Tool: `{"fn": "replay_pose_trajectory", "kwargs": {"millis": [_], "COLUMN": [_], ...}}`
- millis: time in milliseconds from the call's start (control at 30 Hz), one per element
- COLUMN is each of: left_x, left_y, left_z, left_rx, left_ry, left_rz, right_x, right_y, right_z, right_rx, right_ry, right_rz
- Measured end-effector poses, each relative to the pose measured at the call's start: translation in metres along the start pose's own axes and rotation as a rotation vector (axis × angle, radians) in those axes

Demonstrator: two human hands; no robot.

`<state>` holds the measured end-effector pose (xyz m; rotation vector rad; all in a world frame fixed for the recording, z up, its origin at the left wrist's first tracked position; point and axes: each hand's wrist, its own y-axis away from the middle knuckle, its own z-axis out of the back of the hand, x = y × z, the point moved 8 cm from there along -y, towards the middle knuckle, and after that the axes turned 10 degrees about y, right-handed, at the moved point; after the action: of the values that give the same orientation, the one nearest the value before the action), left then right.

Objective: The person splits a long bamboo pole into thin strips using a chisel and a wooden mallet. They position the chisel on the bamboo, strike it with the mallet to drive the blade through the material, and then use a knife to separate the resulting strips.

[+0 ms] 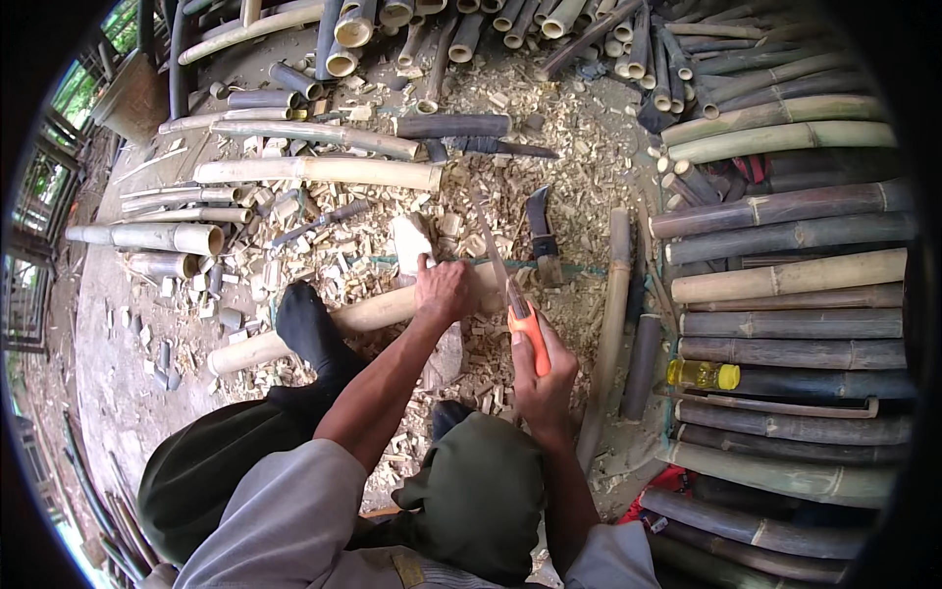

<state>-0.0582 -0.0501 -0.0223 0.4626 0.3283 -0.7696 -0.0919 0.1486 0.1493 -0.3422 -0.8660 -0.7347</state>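
A pale bamboo pole (378, 310) lies slanted across the ground before me, and my left foot in a black sock presses against it. My left hand (446, 292) is closed over the pole near its right end. In my right hand (546, 378) is a handsaw (528, 334), gripped by its orange handle. Its narrow blade points away from me and crosses the pole just right of my left hand; whether the teeth are in a cut I cannot tell. A whitish block-like piece (412, 244) sits just beyond my left hand. A curved dark blade with a wrapped grip (543, 245) lies beyond the pole's right end.
Wood chips (579, 133) cover the ground. Another long thin tool (324, 222) lies among them at left. Cut bamboo lengths (319, 172) lie further off. Stacked bamboo poles (785, 324) line the right side, with a yellow bottle (703, 374) on them. More bamboo (471, 39) is piled at the back.
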Motion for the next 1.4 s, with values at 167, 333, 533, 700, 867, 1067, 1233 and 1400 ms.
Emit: {"fn": "replay_pose_trajectory", "kwargs": {"millis": [167, 333, 533, 700, 867, 1067, 1233, 1400], "left_x": [-0.001, -0.009, 0.078, 0.167, 0.191, 0.264, 0.289, 0.276], "left_y": [0.032, 0.036, -0.001, 0.006, 0.094, 0.164, 0.187, 0.201], "left_z": [0.025, 0.035, 0.111, 0.308, 0.409, 0.293, 0.194, 0.153], "left_rx": [0.074, 0.087, 0.089, 0.057, -0.183, 0.101, 0.083, 0.062], "left_ry": [0.09, 0.263, 0.616, 0.095, 0.061, 0.448, 0.753, 0.881], "left_rz": [0.047, 0.025, -0.16, -0.163, -0.14, -0.004, 0.115, 0.152], "right_x": [0.057, 0.04, -0.08, -0.138, -0.206, -0.094, -0.051, -0.083], "right_y": [0.047, 0.15, 0.266, 0.318, 0.309, 0.121, 0.035, 0.069], "right_z": [0.06, 0.181, 0.187, 0.142, 0.132, 0.074, -0.054, -0.128], "right_rx": [-0.115, -0.432, -0.282, -0.186, -0.036, 0.154, 0.602, 1.095], "right_ry": [-0.3, 0.296, 0.663, 0.596, 0.805, 0.245, 0.307, 0.97], "right_rz": [-0.143, 0.051, -0.539, -0.349, -0.254, 0.022, 0.317, 0.36]}}
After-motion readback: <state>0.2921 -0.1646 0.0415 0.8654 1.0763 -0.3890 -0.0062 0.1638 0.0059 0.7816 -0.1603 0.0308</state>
